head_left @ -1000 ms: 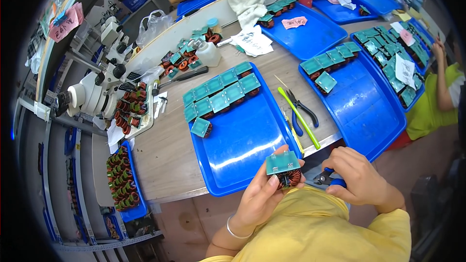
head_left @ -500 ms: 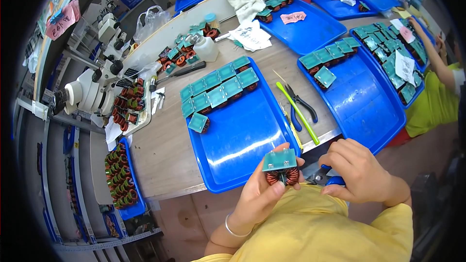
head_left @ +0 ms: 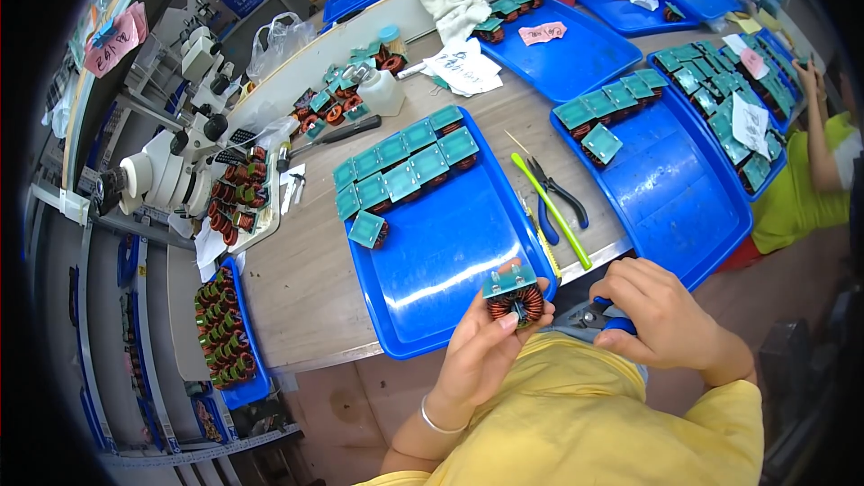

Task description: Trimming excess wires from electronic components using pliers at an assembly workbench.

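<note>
My left hand [head_left: 472,353] grips a copper-wound toroid coil [head_left: 517,306] by its sides, thumb in front. A small green circuit board [head_left: 509,280] sits on top of the coil, with short pins standing out of it. To the right, my right hand [head_left: 668,317] is wrapped round a pair of cutting pliers [head_left: 583,317] with blue handles. The jaws point left at the coil and stay a short gap away from it; whether they are fully closed is hard to see. Ahead of both hands lies a blue tray [head_left: 441,270] with rows of similar board-topped coils along its far side.
Another blue tray [head_left: 677,207] of coils stands to the right. Between the trays lie black-and-blue pliers [head_left: 560,198] and a green stick tool [head_left: 556,216]. Bare coils fill a narrow tray [head_left: 256,376] at left, near a microscope [head_left: 166,171]. Co-workers sit across and at far right.
My left hand has shifted slightly left and tilted the coil. The pliers have moved a little left, with more of their jaws showing. Co-workers' hands have moved.
</note>
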A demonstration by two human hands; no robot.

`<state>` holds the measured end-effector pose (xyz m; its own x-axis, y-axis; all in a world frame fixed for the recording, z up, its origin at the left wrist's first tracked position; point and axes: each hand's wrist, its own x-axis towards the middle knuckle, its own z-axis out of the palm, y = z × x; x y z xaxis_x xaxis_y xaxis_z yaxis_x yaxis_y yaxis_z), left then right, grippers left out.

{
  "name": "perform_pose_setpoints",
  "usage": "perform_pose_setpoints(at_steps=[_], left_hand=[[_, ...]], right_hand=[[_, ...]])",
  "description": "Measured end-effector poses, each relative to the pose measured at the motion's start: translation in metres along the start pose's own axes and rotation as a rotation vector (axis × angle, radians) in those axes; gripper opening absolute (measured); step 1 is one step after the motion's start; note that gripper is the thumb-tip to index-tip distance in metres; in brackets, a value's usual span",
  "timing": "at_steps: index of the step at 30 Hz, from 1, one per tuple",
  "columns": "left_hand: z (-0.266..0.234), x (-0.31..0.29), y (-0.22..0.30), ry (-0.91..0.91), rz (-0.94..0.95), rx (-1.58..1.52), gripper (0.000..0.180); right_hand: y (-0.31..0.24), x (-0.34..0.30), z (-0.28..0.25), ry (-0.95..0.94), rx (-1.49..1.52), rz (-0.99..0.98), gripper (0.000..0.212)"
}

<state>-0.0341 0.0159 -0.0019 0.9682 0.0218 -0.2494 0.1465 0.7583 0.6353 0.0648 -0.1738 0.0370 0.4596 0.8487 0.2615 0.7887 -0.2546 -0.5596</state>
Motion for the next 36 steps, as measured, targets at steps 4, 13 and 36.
perform_pose_setpoints(at_steps=[4,13,36], left_hand=[[-0.002,0.000,-0.002,0.001,0.053,0.072,0.062],[-0.006,-0.002,-0.011,-0.007,0.214,0.374,0.071],[-0.118,0.024,0.087,0.650,0.591,1.098,0.038]], right_hand=[[0.003,0.001,0.002,0.026,0.012,0.011,0.042],[0.003,0.026,0.037,0.084,0.674,0.305,0.051],[0.014,0.053,0.091,0.455,1.138,0.523,0.036]])
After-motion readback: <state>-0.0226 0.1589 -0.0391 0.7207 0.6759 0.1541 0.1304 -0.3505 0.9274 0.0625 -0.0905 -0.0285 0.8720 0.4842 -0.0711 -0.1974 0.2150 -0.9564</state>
